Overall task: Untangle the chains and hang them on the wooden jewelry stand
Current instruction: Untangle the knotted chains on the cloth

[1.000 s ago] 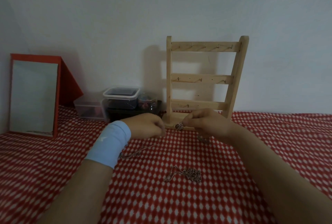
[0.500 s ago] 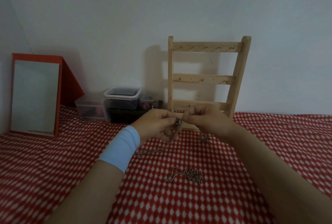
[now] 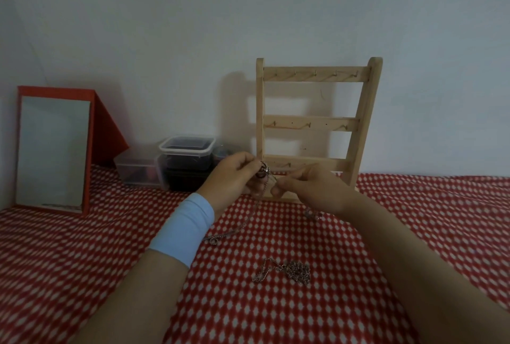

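My left hand [image 3: 234, 178], with a light blue wristband, pinches a thin silver chain [image 3: 249, 218] at its round pendant, just in front of the wooden jewelry stand [image 3: 311, 125]. The chain hangs down to the red checked cloth, its end lying near my left wrist. My right hand [image 3: 306, 189] pinches another part of the same chain beside the pendant; a bit of chain shows under that hand. A second chain [image 3: 287, 272] lies bunched on the cloth nearer to me. The stand's three hook rails are bare.
A red-framed mirror [image 3: 53, 150] leans at the far left. Clear plastic boxes [image 3: 165, 164] stand by the wall, left of the stand. Red checked cloth [image 3: 82, 260] covers the table.
Both hands rose from the cloth and came together, lifting the pendant and chain. The pendant passed from my right fingers to my left. The bunched chain stayed still.
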`<action>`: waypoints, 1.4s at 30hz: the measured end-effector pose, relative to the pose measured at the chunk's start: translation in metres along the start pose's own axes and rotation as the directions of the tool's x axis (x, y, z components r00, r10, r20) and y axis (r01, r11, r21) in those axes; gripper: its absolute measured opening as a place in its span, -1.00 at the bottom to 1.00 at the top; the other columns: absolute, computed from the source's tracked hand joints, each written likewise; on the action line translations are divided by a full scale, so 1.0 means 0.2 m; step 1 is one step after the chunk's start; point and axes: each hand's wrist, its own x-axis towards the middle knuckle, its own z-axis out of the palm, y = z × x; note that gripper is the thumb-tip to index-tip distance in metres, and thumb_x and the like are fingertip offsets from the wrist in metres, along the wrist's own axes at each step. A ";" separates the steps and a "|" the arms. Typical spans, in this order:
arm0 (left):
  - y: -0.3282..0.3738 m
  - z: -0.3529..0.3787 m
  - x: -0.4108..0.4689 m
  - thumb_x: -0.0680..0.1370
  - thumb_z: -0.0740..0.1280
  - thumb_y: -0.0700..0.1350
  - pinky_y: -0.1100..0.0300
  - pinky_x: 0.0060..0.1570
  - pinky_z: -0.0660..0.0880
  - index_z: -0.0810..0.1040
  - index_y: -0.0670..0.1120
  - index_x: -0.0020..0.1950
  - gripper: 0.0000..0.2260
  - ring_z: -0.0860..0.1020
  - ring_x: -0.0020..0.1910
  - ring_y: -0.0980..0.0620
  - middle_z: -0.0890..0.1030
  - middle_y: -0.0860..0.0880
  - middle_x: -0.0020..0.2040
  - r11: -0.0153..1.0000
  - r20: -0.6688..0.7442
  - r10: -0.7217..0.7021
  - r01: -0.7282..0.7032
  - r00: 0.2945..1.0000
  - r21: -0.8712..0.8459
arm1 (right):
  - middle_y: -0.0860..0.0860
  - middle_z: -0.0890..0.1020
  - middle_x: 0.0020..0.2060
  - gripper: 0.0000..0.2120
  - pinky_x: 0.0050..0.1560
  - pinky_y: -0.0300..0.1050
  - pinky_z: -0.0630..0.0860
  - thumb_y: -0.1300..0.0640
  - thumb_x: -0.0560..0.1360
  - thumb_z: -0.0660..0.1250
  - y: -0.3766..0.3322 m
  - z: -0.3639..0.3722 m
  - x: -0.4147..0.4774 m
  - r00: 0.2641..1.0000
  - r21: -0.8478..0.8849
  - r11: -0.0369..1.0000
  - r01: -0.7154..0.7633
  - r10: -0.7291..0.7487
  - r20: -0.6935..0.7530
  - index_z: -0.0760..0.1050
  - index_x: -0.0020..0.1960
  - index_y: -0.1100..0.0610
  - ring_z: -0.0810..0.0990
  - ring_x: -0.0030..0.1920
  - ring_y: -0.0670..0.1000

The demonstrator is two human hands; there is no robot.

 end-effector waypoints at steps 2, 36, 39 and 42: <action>0.01 -0.01 0.00 0.66 0.19 -0.17 0.09 -0.09 0.61 0.53 -0.15 -0.09 -0.81 0.61 -0.24 0.02 0.63 -0.07 -0.22 0.998 0.004 0.033 -0.033 0.999 0.058 | -0.28 0.56 -0.56 -0.74 -0.45 -0.49 0.38 0.14 0.67 0.27 -0.01 0.01 0.01 1.000 -0.029 0.999 -0.024 0.024 -0.002 0.69 0.04 0.26 0.50 -0.53 -0.33; 0.09 -0.09 -0.01 0.68 0.11 -0.22 0.18 -0.20 0.60 0.62 -0.06 0.10 -0.72 0.44 -0.39 0.12 0.50 0.02 -0.32 1.000 0.056 0.017 -0.016 0.998 -0.004 | -0.10 0.74 0.06 -0.61 -0.31 -0.18 0.51 -0.16 0.67 0.18 -0.06 0.02 0.00 0.988 0.108 0.983 -0.150 0.151 -0.008 0.67 0.16 0.06 0.69 -0.23 0.02; 0.12 -0.11 -0.02 0.68 0.13 -0.21 0.16 -0.16 0.58 0.59 0.05 0.12 -0.72 0.51 -0.35 0.09 0.57 0.04 -0.31 0.978 0.105 0.102 -0.119 0.989 0.169 | -0.15 0.72 0.13 -0.68 0.16 -0.17 0.52 -0.14 0.65 0.23 -0.07 0.04 0.01 0.997 0.094 0.993 -0.072 0.074 -0.014 0.66 0.23 -0.04 0.66 0.11 -0.20; 0.14 -0.11 -0.02 0.66 0.19 -0.17 0.16 -0.14 0.55 0.54 0.09 0.13 -0.80 0.60 -0.31 0.05 0.67 -0.06 -0.16 0.898 0.139 0.197 -0.235 0.971 0.372 | 0.02 0.74 0.08 -0.77 0.23 -0.10 0.58 0.08 0.64 0.32 -0.08 0.07 0.02 0.998 0.270 0.963 -0.007 -0.008 0.055 0.65 0.22 0.10 0.69 0.15 -0.03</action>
